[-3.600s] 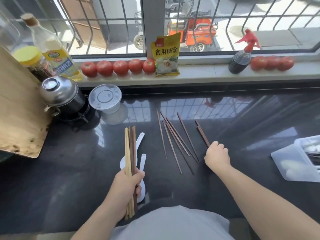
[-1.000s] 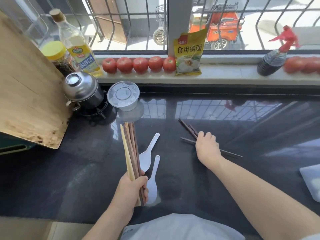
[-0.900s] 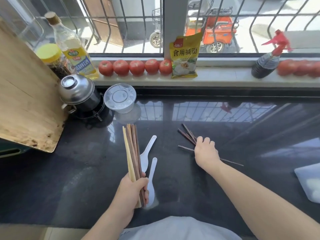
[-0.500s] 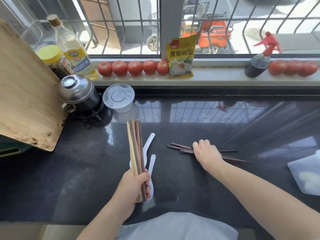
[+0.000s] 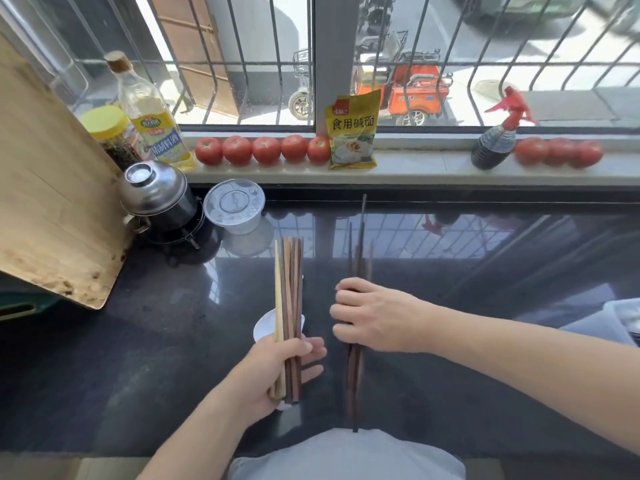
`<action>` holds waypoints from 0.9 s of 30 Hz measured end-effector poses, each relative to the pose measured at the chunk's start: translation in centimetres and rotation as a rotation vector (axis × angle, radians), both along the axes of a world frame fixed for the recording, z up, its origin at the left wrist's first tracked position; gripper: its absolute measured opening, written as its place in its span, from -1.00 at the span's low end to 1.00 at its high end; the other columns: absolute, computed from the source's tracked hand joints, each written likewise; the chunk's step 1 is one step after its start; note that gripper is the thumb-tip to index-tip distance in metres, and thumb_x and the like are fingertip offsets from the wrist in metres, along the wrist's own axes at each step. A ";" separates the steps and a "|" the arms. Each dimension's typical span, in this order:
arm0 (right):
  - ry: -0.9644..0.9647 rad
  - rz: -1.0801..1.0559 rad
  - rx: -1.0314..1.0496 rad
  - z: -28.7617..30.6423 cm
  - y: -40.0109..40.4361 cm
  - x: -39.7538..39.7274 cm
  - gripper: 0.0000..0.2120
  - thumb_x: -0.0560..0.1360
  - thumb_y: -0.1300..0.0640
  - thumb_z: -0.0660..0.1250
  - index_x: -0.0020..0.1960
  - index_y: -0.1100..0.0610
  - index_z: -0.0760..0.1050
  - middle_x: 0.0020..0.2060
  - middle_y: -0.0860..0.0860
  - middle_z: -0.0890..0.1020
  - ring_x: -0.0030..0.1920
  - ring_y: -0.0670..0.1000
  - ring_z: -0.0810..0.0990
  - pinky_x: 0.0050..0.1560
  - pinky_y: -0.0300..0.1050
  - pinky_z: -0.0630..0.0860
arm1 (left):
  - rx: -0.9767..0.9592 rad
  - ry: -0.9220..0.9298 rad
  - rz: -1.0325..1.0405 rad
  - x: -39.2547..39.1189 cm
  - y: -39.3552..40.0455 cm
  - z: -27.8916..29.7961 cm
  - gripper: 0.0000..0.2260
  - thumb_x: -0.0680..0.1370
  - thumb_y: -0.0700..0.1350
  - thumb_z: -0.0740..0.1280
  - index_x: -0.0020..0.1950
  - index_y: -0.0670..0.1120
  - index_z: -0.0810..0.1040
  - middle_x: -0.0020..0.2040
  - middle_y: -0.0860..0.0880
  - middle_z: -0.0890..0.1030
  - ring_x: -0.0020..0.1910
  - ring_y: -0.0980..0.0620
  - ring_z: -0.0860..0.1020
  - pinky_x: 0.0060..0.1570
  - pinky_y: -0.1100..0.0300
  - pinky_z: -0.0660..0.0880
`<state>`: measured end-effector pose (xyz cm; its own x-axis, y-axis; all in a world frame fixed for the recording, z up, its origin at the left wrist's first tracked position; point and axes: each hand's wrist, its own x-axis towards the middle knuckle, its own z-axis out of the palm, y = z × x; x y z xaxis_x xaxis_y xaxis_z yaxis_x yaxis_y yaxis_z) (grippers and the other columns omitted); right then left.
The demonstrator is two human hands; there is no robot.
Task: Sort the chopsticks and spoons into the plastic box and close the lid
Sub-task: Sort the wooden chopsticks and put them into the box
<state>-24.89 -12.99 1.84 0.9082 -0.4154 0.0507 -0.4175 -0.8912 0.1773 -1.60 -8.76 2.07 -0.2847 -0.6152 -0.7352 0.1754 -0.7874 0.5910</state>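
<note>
A glossy black counter (image 5: 104,358) runs under a barred window, its sill lined with tomatoes (image 5: 266,150). Near the front edge, the left hand (image 5: 277,368) grips a bundle of chopsticks (image 5: 289,289), one pale and the rest brown, fingers curled round their lower ends so the sticks point away toward the window. Just beside it, the right hand (image 5: 370,317) closes over a second bunch of dark chopsticks (image 5: 358,247), held about mid-length and lying parallel to the first bundle; their near ends reach toward the person's grey shirt. A white spoon (image 5: 265,325) lies on the counter beneath the left-hand bundle, mostly hidden by it. At the far right edge, a corner of the plastic box (image 5: 620,323) shows, well apart from both hands. Further out on the left stand a steel pot (image 5: 156,194), a clear lidded tub (image 5: 235,209) and a leaning wooden board (image 5: 45,202).
</note>
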 end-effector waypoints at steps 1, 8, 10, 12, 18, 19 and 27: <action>-0.028 -0.009 -0.043 0.5 0.1 1.0 -0.73 0.64 0.32 0.03 -0.09 0.13 0.45 -0.13 0.05 0.51 -0.02 0.15 0.45 0.44 0.12 0.29 | 0.034 0.072 -0.003 -0.8 0.1 0.3 -0.83 0.60 -0.36 0.29 0.19 -0.28 0.51 0.13 -0.27 0.69 0.15 -0.19 0.68 0.21 -0.18 0.59; -0.008 -0.250 0.019 0.4 1.0 3.6 -0.71 0.63 0.28 -0.01 0.00 0.18 0.50 -0.05 0.08 0.56 0.06 0.15 0.52 0.62 0.12 -0.04 | -0.054 0.178 0.080 -3.8 0.9 0.5 -0.73 0.60 -0.30 0.35 0.30 -0.21 0.55 0.05 -0.26 0.68 0.04 -0.20 0.68 -0.01 -0.15 0.64; -0.002 -0.286 0.030 0.2 1.6 3.9 -0.69 0.62 0.27 -0.02 0.03 0.20 0.50 -0.01 0.11 0.57 0.12 0.17 0.52 0.62 0.12 -0.14 | -0.097 0.134 0.030 -3.7 0.9 0.6 -0.73 0.57 -0.31 0.39 0.28 -0.22 0.56 0.02 -0.28 0.68 -0.02 -0.19 0.69 -0.11 -0.06 0.65; 0.009 -0.332 0.072 0.2 1.9 4.0 -0.83 0.58 0.21 0.17 0.08 0.23 0.49 0.10 0.17 0.56 0.28 0.25 0.48 0.62 0.15 -0.17 | -0.131 0.100 0.007 -3.8 1.0 0.7 -0.73 0.56 -0.34 0.40 0.25 -0.21 0.59 0.03 -0.30 0.69 -0.03 -0.22 0.69 -0.16 -0.01 0.64; -0.051 -0.502 0.045 0.0 2.5 4.9 -0.58 0.47 0.15 0.32 0.28 0.28 0.44 0.39 0.25 0.45 0.52 0.30 0.27 0.60 0.17 -0.10 | -0.149 0.041 0.065 -4.1 1.1 0.0 -0.71 0.55 -0.42 0.32 0.25 -0.25 0.57 -0.07 -0.26 0.66 -0.17 -0.17 0.64 -0.18 0.07 0.63; -0.049 -0.493 0.042 0.0 2.6 4.8 -0.61 0.49 0.15 0.27 0.28 0.28 0.45 0.38 0.24 0.46 0.52 0.29 0.28 0.61 0.16 -0.09 | -0.153 0.045 0.057 -4.0 1.2 0.0 -0.71 0.55 -0.42 0.32 0.25 -0.24 0.57 -0.08 -0.26 0.66 -0.17 -0.17 0.64 -0.16 0.05 0.63; -0.129 -0.246 -0.163 0.3 2.7 3.8 -0.70 0.66 0.31 0.01 0.10 0.26 0.53 0.10 0.17 0.57 0.39 0.27 0.39 0.61 0.15 0.02 | -0.153 0.102 0.068 -3.8 1.3 0.0 -0.68 0.57 -0.36 0.28 0.32 -0.19 0.51 -0.12 -0.22 0.62 -0.26 -0.15 0.61 -0.24 0.02 0.59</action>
